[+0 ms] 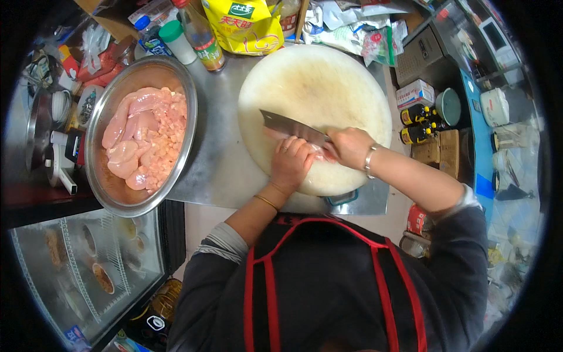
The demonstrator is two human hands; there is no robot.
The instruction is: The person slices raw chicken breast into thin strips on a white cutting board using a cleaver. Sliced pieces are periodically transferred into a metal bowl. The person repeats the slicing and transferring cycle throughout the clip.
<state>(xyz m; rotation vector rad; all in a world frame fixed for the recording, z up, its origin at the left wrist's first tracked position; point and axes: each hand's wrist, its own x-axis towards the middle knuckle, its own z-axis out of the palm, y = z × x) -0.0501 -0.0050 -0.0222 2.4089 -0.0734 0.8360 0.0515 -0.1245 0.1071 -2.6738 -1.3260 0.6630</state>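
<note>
A thick round white cutting board lies in front of me, browned at its centre. My right hand grips a cleaver, its broad blade pointing to the left across the board. Under and beside the blade is a piece of raw chicken, partly hidden by the hands. My left hand presses down on that meat, fingertips close against the blade. To the left stands a large steel basin. Whole raw chicken breasts and a heap of diced chicken fill it.
Behind the board stand a glass sauce bottle, a green-capped jar and a yellow seasoning bag. Plastic packets lie at the back right. A glass-fronted cabinet is at lower left. The steel table carries board and basin.
</note>
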